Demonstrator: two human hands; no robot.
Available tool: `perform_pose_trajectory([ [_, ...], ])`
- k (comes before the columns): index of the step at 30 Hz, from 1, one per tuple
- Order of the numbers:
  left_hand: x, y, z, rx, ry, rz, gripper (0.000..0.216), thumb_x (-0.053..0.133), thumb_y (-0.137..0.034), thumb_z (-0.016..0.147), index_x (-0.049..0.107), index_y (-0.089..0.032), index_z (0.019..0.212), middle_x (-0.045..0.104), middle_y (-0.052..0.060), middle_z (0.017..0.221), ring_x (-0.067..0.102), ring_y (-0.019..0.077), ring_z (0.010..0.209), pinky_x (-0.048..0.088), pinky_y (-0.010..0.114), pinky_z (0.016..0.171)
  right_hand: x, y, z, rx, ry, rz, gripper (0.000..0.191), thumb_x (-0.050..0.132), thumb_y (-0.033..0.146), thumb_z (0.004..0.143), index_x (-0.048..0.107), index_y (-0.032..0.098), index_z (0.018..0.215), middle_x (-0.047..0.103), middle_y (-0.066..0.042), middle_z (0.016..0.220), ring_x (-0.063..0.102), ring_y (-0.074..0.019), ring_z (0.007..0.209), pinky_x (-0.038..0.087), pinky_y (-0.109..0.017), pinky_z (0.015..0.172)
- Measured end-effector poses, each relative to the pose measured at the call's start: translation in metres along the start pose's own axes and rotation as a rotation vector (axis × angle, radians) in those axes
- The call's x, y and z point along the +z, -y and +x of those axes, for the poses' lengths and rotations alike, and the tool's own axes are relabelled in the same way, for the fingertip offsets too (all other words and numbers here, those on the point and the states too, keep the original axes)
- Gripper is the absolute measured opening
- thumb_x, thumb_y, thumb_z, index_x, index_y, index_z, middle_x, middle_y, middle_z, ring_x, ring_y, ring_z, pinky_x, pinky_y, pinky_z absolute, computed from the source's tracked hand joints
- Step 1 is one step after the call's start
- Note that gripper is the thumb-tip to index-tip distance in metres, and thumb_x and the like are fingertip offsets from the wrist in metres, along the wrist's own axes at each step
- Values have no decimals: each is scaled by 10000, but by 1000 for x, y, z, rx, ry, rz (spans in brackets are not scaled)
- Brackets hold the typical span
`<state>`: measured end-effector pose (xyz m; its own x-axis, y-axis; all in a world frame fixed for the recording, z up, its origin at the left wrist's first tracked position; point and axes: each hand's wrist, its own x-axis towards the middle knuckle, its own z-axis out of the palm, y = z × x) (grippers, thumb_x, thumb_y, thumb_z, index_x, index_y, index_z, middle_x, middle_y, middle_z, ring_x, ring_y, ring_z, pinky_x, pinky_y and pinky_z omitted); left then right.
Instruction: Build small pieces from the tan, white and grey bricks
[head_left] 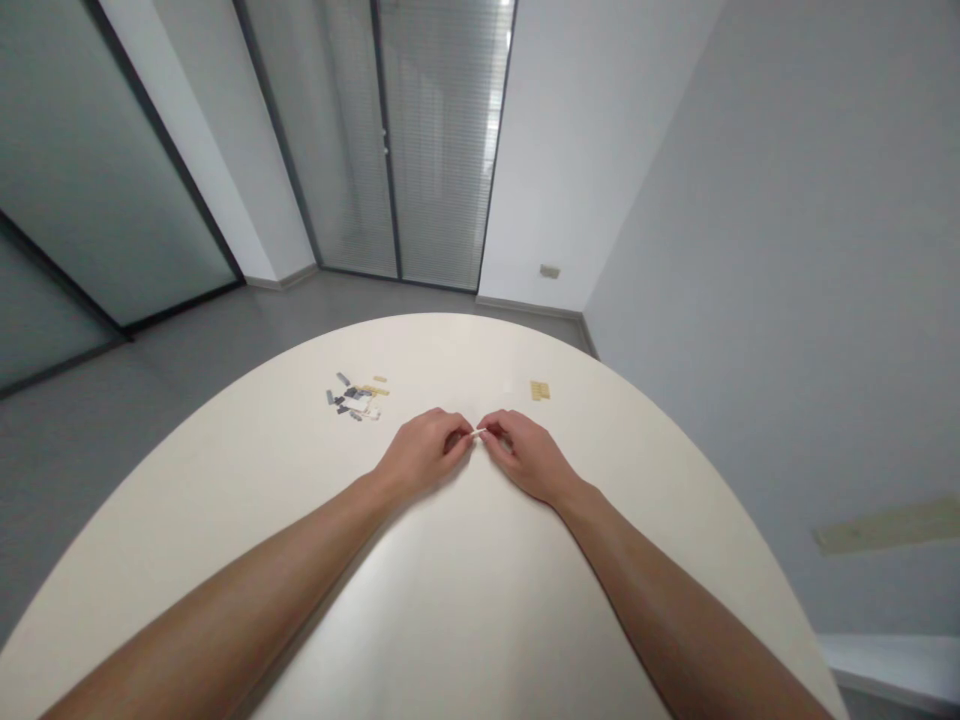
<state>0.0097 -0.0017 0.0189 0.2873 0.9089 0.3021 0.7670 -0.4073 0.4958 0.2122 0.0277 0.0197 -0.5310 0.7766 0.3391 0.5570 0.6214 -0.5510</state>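
Observation:
My left hand and my right hand rest on the cream table, fingertips meeting at the middle. Both are closed in a pinch on one small pale piece held between them; it is too small to name. A cluster of several small grey, black and tan pieces lies on the table beyond my left hand. A small tan plate lies beyond my right hand.
The table is round-edged, with its far edge near the grey floor. Glass partitions and blinds stand at the back. A grey wall runs close on the right.

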Motion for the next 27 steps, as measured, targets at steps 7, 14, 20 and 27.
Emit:
perform_pose_trajectory([
  [7,0,0,0,5,12,-8,218,514,-318,971,699,-215,920,673,31,835,596,170,773,415,287,684,-1,0,0,-2,-2,2,106,546,249,966,632,217,1020,688,-37,942,617,-170,862,450,-295,782],
  [14,1,2,0,21,14,-10,213,523,-313,963,708,-223,906,668,25,808,594,172,773,416,285,678,-1,1,0,-30,-6,10,112,540,228,955,636,222,1014,691,-35,937,617,-174,872,454,-299,791],
  [20,1,3,1,37,23,-17,195,539,-302,955,696,-223,871,659,20,783,594,177,785,417,281,684,-2,1,-1,-60,-4,41,112,543,201,943,644,226,985,697,-27,942,615,-171,883,456,-299,807],
  [27,2,4,1,22,41,-31,216,514,-323,971,699,-220,930,678,39,874,608,175,812,437,285,712,-1,-1,-1,-60,-11,71,131,526,215,949,644,225,1006,696,-38,958,617,-176,886,462,-307,806],
])
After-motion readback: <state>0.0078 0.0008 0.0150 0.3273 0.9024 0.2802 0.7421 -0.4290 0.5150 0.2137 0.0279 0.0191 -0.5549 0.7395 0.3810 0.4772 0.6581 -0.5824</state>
